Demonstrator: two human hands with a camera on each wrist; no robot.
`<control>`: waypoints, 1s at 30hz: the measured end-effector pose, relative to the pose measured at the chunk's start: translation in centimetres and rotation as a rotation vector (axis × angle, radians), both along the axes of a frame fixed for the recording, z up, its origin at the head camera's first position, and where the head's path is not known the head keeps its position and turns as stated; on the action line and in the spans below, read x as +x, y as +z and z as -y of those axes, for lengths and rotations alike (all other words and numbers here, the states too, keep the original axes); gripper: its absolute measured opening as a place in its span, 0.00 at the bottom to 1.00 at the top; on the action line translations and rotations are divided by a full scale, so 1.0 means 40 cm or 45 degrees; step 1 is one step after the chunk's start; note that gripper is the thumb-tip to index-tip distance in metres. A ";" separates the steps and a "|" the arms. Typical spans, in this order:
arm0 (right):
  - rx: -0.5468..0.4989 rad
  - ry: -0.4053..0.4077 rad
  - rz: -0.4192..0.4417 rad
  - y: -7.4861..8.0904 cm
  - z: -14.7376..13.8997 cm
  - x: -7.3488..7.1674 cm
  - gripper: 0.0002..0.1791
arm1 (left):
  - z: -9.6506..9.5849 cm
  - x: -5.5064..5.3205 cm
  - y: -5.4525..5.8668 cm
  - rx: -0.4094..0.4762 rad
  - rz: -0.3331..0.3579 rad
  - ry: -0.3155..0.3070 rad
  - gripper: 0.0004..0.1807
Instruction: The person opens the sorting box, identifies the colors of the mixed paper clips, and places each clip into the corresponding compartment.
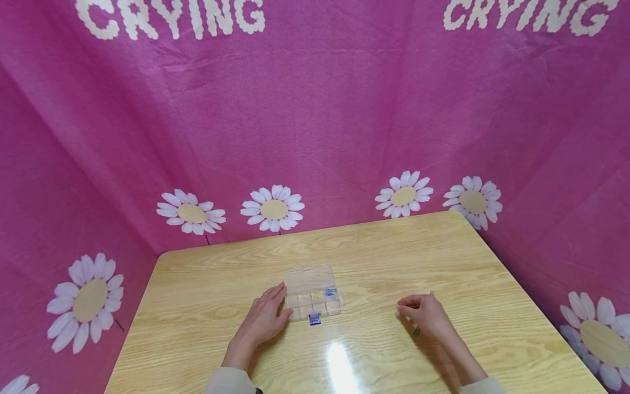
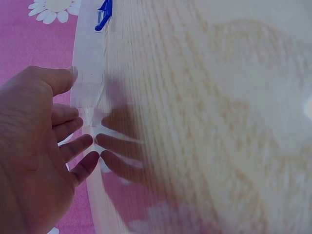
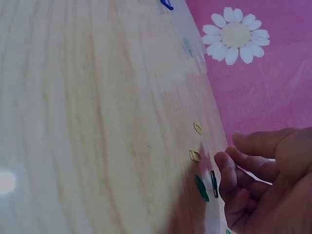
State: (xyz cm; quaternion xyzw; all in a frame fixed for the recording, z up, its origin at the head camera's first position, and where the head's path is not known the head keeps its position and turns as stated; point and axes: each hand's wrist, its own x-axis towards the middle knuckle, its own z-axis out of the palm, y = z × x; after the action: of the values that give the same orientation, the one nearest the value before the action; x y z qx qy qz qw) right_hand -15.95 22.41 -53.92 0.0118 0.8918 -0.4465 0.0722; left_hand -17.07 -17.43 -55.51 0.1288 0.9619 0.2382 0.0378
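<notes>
A clear plastic compartment box [image 1: 309, 278] lies with its lid raised at the back and a blue latch [image 1: 315, 319] at its front. Blue clips [image 1: 330, 293] and something small and yellow [image 1: 316, 295] sit in separate compartments. My left hand [image 1: 266, 316] rests against the box's left side, fingers extended, thumb near the front corner. To the right, my right hand [image 1: 427, 314] hovers by small loose clips, its fingers bent and the thumb slightly apart from the index finger. No object shows between them. Beside its fingertips lie yellow clips [image 3: 195, 155] and green clips [image 3: 202, 188].
The wood-grain table [image 1: 221, 273] has rounded back corners. A pink flowered cloth [image 1: 315, 120] hangs behind it and on both sides. Another green clip [image 1: 432, 293] lies just beyond my right hand. Light glares off the table [image 1: 340, 366] near the front.
</notes>
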 end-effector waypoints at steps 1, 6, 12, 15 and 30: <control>0.009 -0.004 0.003 -0.001 0.002 0.003 0.09 | 0.000 0.000 0.000 -0.002 -0.001 0.000 0.34; 0.021 -0.034 0.002 -0.007 0.013 0.015 0.07 | 0.000 0.000 0.001 -0.004 -0.006 0.000 0.34; 0.050 -0.050 -0.008 -0.017 0.028 0.020 0.03 | 0.000 -0.001 0.001 -0.005 0.004 0.001 0.34; 0.104 -0.046 -0.018 -0.020 0.035 0.021 0.02 | 0.000 0.000 0.002 -0.003 0.009 0.001 0.34; 0.297 -0.027 -0.142 -0.018 0.083 0.022 0.06 | 0.000 0.000 0.002 0.001 0.014 -0.002 0.34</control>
State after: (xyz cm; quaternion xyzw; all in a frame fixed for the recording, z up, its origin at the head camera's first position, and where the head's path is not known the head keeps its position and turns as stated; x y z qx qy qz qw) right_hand -15.06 19.10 -54.65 0.0045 0.9401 -0.3406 0.0159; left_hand -17.05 -17.41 -55.45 0.1282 0.9615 0.2392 0.0431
